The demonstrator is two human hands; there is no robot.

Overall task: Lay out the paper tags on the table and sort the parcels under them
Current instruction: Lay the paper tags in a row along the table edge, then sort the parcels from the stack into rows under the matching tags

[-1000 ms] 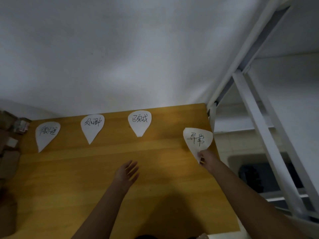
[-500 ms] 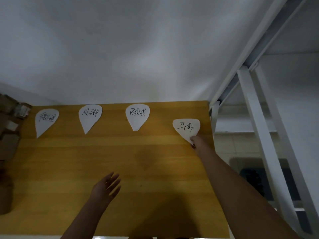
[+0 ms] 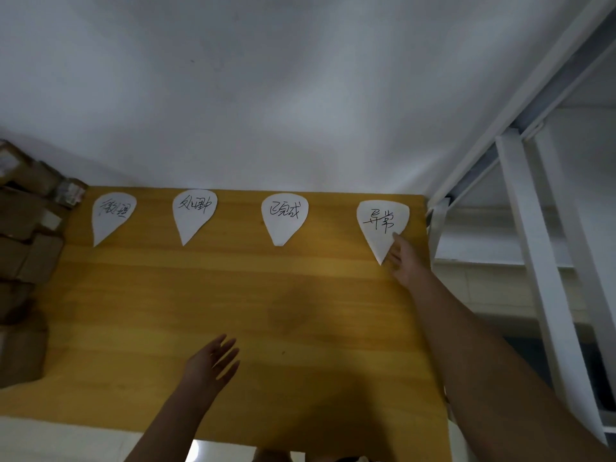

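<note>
Rightmost paper tag (image 3: pixel 380 225) lies flat, right hand (image 3: pixel 401 261) touching it.

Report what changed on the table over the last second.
The right hand moved the rightmost paper tag away from the person, into line with the other three tags. It now lies flat on the table, with fingers resting on its lower edge. The left hand drew back toward the person, open above the wood. The other three tags and the cardboard parcels at the left stayed put.
</note>
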